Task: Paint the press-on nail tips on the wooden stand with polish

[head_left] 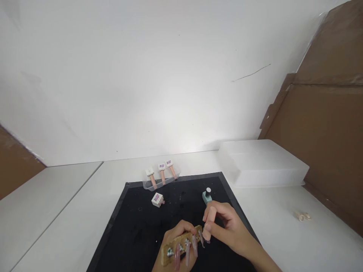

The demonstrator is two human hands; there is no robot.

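My left hand (pixel 181 228) is closed round a wooden nail stand (pixel 177 244) near the bottom of the head view. Several long pinkish false nails (pixel 187 254) stick out from metal screws along it. My right hand (pixel 227 228) pinches a pink polish cap (pixel 210 223), its lower end close to the nail at the stand's right end; whether they touch is unclear. Just beyond my right hand stands a teal bottle (pixel 207 197) with a black-and-white top. An uncapped white square bottle (pixel 157 200) lies on the black mat (pixel 136 226), left of centre.
Behind the mat's left part, a clear tray (pixel 147 186) holds three white bottles with pink caps (pixel 162 175). A white lidded box (pixel 263 162) stands at the back right. Small beige rings (pixel 301 216) lie at the far right.
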